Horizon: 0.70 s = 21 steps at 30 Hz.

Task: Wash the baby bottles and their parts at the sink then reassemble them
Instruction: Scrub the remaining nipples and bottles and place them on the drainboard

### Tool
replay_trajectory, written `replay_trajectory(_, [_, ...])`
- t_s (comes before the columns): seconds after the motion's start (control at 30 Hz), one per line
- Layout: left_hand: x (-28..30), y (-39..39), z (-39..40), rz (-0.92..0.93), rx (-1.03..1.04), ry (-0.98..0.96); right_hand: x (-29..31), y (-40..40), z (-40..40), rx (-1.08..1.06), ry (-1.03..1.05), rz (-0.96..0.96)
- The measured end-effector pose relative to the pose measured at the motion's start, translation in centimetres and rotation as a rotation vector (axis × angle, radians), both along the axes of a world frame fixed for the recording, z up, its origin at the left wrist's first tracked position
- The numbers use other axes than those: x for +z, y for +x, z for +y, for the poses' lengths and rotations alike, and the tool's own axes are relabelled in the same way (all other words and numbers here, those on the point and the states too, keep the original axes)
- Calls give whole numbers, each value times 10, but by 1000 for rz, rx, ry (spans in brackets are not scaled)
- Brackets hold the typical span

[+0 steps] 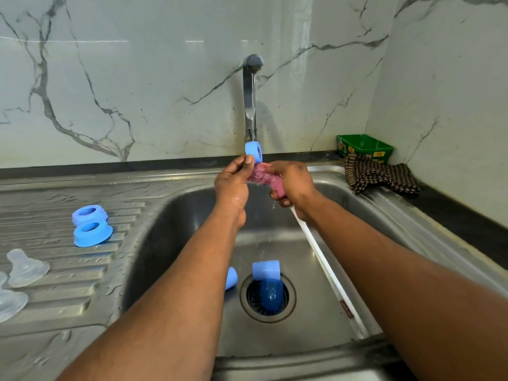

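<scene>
My left hand (233, 182) pinches a blue bottle ring (254, 152) right under the running tap (251, 97). My right hand (292, 185) grips the pink head of a bottle brush (262, 176), whose white handle (327, 273) runs down past my forearm. Two more blue rings (92, 225) lie on the draining board (68, 270), with clear silicone teats (23, 268) at its left edge. In the sink basin (178, 243) a blue cap (266, 270) sits by the drain (268, 296) with a darker blue part below it; another blue piece (231, 277) peeks out beside my left arm.
A brown checked cloth (380, 177) lies on the sink's right rim, with a green box (364, 147) behind it in the corner. Marble wall panels stand close behind the tap and to the right.
</scene>
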<state>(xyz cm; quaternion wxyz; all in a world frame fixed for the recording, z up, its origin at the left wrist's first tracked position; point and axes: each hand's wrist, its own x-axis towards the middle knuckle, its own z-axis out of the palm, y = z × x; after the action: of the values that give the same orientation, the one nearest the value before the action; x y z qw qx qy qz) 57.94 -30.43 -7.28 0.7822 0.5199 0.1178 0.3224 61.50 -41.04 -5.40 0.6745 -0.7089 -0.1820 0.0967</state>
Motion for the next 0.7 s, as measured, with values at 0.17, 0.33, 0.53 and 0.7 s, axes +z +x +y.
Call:
replay_trajectory(0.17, [-12,-3,4,138,69,59,7,4,-1,-95,150,-9])
replay_trajectory(0.33, [-5,2,1,63,-22,-90,-9,14,6,-110,-38,-396])
replay_trajectory(0.53, [-9,1,7,72,-2,-176,-11,16,10,-131,-73,-391])
replay_trajectory(0.7, [-5,1,-3,43,-100,-245,-21,22,10,-184,-153,-534])
